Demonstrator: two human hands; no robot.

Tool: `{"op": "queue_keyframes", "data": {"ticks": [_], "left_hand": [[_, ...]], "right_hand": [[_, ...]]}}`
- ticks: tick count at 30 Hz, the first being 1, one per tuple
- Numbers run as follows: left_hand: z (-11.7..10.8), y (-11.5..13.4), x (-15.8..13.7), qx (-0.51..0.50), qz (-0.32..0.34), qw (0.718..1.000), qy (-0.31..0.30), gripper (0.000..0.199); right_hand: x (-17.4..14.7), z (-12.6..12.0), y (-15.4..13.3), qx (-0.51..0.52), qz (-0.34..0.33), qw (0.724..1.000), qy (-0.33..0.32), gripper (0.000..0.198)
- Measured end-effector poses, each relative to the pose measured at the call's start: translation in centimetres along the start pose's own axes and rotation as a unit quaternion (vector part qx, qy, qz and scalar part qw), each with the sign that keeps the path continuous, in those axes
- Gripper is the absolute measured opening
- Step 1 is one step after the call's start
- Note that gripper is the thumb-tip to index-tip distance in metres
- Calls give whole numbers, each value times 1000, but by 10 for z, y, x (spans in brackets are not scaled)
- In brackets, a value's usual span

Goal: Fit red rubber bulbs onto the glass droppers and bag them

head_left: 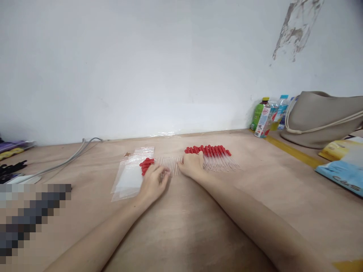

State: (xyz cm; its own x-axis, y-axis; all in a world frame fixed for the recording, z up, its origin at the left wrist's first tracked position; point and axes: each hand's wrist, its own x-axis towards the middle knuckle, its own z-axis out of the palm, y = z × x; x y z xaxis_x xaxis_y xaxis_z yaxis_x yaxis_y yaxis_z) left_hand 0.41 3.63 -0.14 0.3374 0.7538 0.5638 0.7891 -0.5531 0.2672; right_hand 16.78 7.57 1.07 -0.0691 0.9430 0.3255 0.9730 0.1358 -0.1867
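Observation:
A row of thin, clear sticks (pixel 171 165) lies side by side on the table between my hands. My left hand (pixel 153 181) rests at the row's left end, fingers curved and thumb apart. Just beyond its fingers is a small pile of red caps (pixel 146 164). At the right end of the sticks, my right hand (pixel 192 164) has its fingers closed together; whatever they pinch is hidden. Next to that hand lies a long row of red-capped thin sticks (pixel 217 156), red ends toward the wall. Clear zip bags (pixel 129 179) lie flat left of my left hand.
Drink bottles (pixel 263 117) and a grey bag (pixel 320 117) stand against the wall at right. A blue and yellow packet (pixel 343 170) lies nearer. Grey cables (pixel 70 158) run along the left. A pixelated patch hides part of the left table.

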Motion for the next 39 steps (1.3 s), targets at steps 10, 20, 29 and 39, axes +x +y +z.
{"op": "queue_keyframes", "data": {"ticks": [10, 20, 29, 39], "left_hand": [[-25, -35, 12, 261, -87, 961, -14, 19], [-19, -36, 11, 373, -68, 920, -99, 18], [-14, -13, 5, 265, 2, 962, -57, 21], [9, 38, -13, -125, 41, 987, -92, 20]], "right_hand": [[1, 0, -6, -9, 24, 999, -43, 27], [-9, 9, -6, -32, 31, 998, 35, 24], [-52, 13, 37, 114, -157, 957, 215, 18], [-88, -9, 81, 178, -206, 944, 184, 19]]}}
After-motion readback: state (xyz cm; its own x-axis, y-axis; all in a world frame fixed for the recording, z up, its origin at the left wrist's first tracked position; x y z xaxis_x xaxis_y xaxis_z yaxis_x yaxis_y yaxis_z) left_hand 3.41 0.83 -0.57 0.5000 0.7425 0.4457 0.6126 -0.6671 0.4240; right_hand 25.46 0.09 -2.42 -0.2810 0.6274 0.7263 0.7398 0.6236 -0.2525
